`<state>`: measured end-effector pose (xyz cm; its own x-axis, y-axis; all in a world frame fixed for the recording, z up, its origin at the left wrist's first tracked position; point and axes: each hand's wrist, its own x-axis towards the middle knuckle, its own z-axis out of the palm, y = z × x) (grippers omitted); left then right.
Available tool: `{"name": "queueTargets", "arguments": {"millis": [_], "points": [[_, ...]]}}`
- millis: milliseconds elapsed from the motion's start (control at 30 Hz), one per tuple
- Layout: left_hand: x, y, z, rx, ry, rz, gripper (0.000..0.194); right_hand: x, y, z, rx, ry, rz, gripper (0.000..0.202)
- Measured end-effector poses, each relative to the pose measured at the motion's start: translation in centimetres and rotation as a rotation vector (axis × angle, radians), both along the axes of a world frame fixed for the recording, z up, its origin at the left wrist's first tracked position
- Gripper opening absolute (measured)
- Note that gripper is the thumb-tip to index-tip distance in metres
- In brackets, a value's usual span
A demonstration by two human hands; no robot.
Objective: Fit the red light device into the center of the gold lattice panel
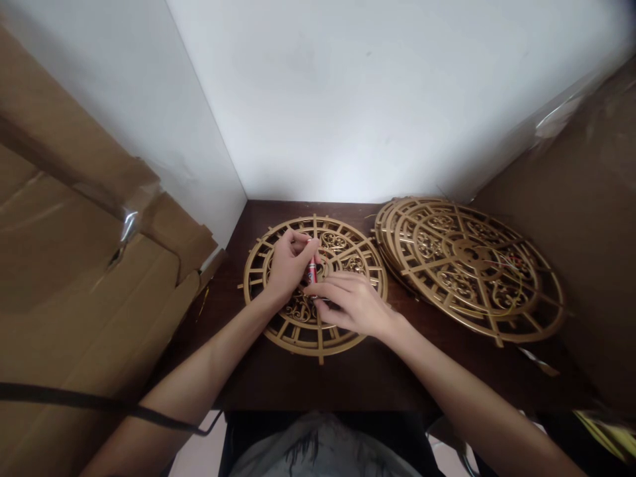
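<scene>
A round gold openwork frame [320,331] with scroll ornaments and short spokes round its rim lies flat on the dark table in front of me. Over its centre is a small red cylinder [312,271] with silvery ends that looks like a battery, standing nearly lengthwise away from me. My left hand [288,265] pinches its far end between thumb and fingers. The fingertips of my right hand [355,305] close on the near end, with the other fingers curled above the frame. The frame's hub is partly hidden by both hands.
Several similar gold frames [497,324] are stacked at the right, the top one tilted, with thin coloured wires on it. Cardboard [89,285] stands at the left and more cardboard [571,199] at the right. A white wall [348,99] rises behind the dark table [328,387]. A black cable [99,405] crosses the lower left.
</scene>
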<state>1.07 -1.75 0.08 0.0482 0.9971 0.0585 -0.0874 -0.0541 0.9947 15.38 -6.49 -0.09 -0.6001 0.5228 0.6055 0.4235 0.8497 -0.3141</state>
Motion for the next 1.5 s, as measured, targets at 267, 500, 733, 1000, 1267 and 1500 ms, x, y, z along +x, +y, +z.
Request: {"name": "queueTargets", "arguments": {"millis": [267,500,733,1000,1267,1500], "points": [[-0.03,0.02,0.09,-0.008,0.005,-0.008,0.025,0.09,-0.06,0.01,-0.032,0.015,0.014,0.021],[-0.08,0.04,0.01,0.005,0.007,-0.034,0.024,0.15,-0.04,-0.06,-0.054,0.033,0.036,0.022],[-0.04,-0.08,0.18,-0.003,0.024,-0.04,0.024,0.17,0.05,-0.34,-0.068,0.051,0.047,0.019],[-0.07,-0.12,0.11,0.002,0.04,-0.056,0.022,0.15,0.07,-0.33,-0.028,0.055,0.042,0.018],[-0.09,-0.09,0.18,-0.013,0.053,-0.078,0.022,0.14,0.04,-0.33,-0.033,0.034,0.042,0.018],[-0.13,-0.14,0.22,-0.027,0.022,-0.079,0.024,0.18,0.06,-0.29,-0.053,0.074,0.049,0.016]]}}
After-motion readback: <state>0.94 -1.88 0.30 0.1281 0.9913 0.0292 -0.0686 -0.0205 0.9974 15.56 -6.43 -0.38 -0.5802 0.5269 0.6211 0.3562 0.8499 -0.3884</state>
